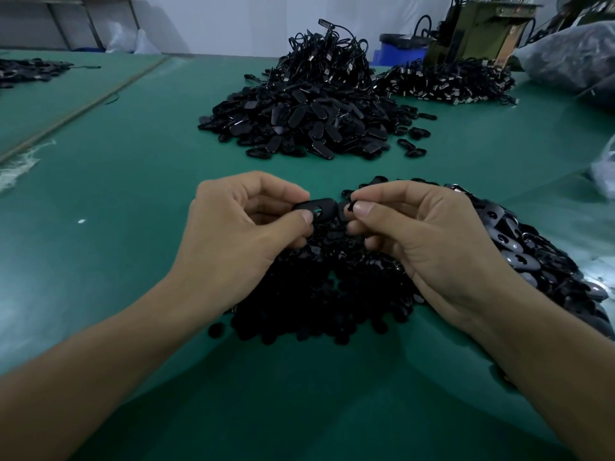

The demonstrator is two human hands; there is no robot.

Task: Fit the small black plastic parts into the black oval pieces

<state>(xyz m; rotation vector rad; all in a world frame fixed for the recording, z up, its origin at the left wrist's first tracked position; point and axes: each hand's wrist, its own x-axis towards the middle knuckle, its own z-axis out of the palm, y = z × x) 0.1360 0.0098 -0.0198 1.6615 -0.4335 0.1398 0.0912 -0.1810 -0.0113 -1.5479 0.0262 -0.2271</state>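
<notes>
While the left hand (243, 227) pinches a black oval piece (316, 206) between thumb and fingers, the right hand (416, 234) pinches a small black part (347, 207) just beside its end. Both hands sit over a heap of black parts (316, 294) on the green tabletop (116, 194); a second heap (299, 124) lies farther back.

Table mat (116, 194): smooth green, soft sheen. Held oval piece (320, 204) and small part (346, 207): smooth black plastic. Near heap of small parts (316, 294): matt black plastic. Near-right oval pieces (519, 251): glossy, with grey highlights. Far cable heap (329, 58): black sheathing, bright metal plugs. Far-right bag (572, 51): translucent plastic film.
</notes>
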